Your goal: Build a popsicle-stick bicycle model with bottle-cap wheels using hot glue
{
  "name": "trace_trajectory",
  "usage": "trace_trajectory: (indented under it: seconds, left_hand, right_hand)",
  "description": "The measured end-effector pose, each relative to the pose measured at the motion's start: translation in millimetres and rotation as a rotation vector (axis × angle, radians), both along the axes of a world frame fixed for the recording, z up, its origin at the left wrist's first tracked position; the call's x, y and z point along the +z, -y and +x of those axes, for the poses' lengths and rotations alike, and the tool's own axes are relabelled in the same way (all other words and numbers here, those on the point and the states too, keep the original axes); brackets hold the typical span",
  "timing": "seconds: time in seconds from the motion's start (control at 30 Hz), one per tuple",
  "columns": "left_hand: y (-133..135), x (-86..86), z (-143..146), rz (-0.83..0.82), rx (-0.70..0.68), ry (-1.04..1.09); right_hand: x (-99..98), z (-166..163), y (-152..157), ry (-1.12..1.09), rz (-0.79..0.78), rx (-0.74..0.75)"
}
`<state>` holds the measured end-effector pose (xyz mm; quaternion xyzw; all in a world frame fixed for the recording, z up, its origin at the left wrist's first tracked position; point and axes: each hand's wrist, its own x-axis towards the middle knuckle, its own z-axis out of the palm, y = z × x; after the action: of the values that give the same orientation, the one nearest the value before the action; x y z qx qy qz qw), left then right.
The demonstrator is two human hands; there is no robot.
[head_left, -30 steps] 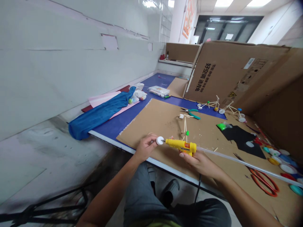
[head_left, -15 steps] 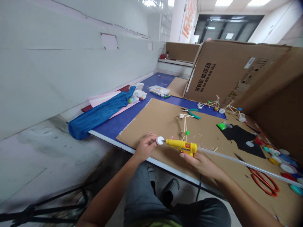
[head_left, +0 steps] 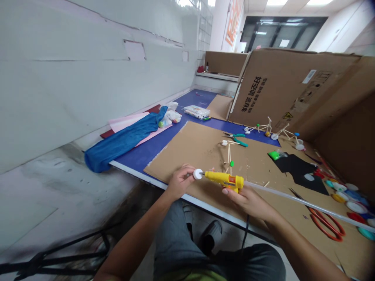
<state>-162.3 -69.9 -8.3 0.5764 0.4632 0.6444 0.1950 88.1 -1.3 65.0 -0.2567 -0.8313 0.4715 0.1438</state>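
Note:
Between the fingers of my left hand [head_left: 180,181] is a white bottle cap [head_left: 197,174], held over the near edge of the cardboard sheet [head_left: 172,156]. My right hand [head_left: 249,201] is wrapped round a yellow glue gun [head_left: 224,179], its metal tip at the cap's face. A long translucent glue stick [head_left: 293,199] runs out of the gun's back toward the right. Just beyond the gun stands a small stick frame [head_left: 229,154] with a white cap and a green piece on it, its lower part partly hidden by the gun.
Green-handled pliers [head_left: 240,140] lie behind the frame. Orange-handled scissors [head_left: 328,224], black sheet pieces [head_left: 301,171] and several coloured caps [head_left: 356,207] are on the right. Two stick models [head_left: 284,132] stand before a large cardboard box [head_left: 278,89]. Blue cloth [head_left: 125,144] lies left.

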Motion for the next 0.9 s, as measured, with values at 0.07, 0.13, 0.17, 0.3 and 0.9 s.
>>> trace_trajectory:
  seconds: [0.07, 0.13, 0.17, 0.3, 0.9]
  left_hand:
    - [0.3, 0.5, 0.0, 0.004, 0.002, -0.002]
    - [0.5, 0.4, -0.2, 0.011, 0.001, -0.008]
    - [0.5, 0.3, -0.4, 0.013, 0.000, -0.012]
    - [0.8, 0.1, -0.6, 0.014, -0.008, -0.022]
    - [1.8, 3.3, -1.4, 0.024, -0.004, -0.047]
  right_hand:
    - [0.4, 0.0, 0.1, 0.003, 0.010, 0.010]
    - [0.6, 0.0, 0.1, 0.000, 0.015, 0.010]
    - [0.6, 0.1, 0.1, -0.001, 0.015, 0.008]
    - [-0.6, 0.1, -0.1, 0.017, 0.009, 0.002]
    - [-1.1, -0.8, -1.3, -0.007, 0.004, 0.023]
